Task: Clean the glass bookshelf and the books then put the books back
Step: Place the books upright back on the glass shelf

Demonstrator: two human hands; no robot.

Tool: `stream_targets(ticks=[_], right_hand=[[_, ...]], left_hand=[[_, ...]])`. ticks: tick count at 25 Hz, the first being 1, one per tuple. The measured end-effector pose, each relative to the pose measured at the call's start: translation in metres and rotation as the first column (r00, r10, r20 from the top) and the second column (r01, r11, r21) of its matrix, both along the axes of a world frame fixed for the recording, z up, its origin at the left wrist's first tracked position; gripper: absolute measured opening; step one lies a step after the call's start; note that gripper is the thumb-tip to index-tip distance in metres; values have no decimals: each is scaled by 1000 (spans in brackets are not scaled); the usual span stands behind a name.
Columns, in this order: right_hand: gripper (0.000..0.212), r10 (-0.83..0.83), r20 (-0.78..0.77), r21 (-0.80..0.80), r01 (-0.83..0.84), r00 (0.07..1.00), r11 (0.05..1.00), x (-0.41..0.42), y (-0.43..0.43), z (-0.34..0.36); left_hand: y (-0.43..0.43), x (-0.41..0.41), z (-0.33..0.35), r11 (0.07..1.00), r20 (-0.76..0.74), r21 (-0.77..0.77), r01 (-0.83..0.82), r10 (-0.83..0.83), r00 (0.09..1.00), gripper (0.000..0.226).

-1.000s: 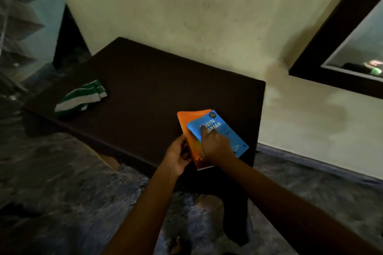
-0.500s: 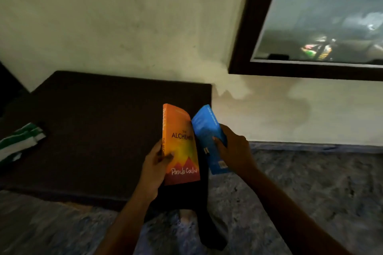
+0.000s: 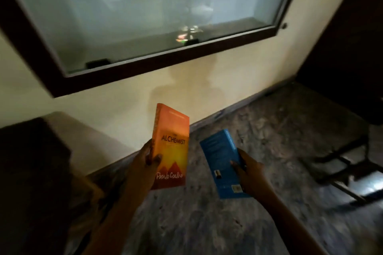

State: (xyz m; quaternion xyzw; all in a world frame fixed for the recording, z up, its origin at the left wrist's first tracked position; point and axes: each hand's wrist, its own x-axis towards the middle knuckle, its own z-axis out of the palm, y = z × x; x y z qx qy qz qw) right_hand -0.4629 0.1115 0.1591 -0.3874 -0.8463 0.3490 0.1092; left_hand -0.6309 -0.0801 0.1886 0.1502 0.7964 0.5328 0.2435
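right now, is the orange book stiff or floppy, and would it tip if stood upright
The orange book looks like a slim paperback, so probably light and slightly bendy. The left hand holds it up by one edge without visible sagging. Being thin, it would likely tip if stood alone.

Orange book (image 3: 172, 147), front cover: title "ALCHEMIST" in dark capitals at mid-cover; author "Paulo Coelho" in white script near the bottom edge. Spine lettering too blurred to read. Blue book (image 3: 222, 163), back cover: text block and barcode present, neither legible.
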Motion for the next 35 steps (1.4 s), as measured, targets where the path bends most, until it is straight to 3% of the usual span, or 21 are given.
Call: stream_targets(ticks=[3, 8, 11, 14, 17, 19, 22, 28, 32, 35], right_hand=[[44, -148, 1, 9, 148, 989, 989, 29, 73, 8], [41, -265, -99, 91, 274, 959, 957, 17, 199, 38], [40, -243, -154, 156, 266, 958, 951, -17, 275, 70], [40, -169, -304, 177, 230, 938, 957, -57, 353, 111], [42, -103, -405, 195, 196, 909, 961, -100, 433, 149], [42, -59, -473, 210, 178, 879, 961, -129, 475, 168], [42, -2, -605, 183, 141, 796, 973, -176, 526, 191], [35, 220, -802, 249, -25, 556, 968, -284, 628, 252], [32, 334, -861, 286, -179, 382, 941, -342, 668, 297], [37, 361, -885, 275, -294, 295, 915, -372, 683, 318]], left_hand=[[78, 7, 3, 996, -125, -82, 46, -56, 991, 54], [223, -19, 15, 990, -299, -71, 123, -138, 944, 52], [311, -48, 26, 994, -335, 45, 103, -82, 939, 52], [398, -81, 48, 988, -342, 139, 60, -9, 940, 50], [484, -106, 87, 914, -341, 396, 93, 52, 939, 55], [532, -124, 109, 869, -386, 481, 116, 92, 918, 60], [592, -150, 148, 830, -432, 555, 60, 226, 873, 41], [679, -231, 235, 705, -444, 703, -92, 537, 717, 45], [707, -272, 286, 684, -554, 705, -189, 697, 456, 46], [712, -306, 304, 695, -647, 658, -290, 718, 254, 47]])
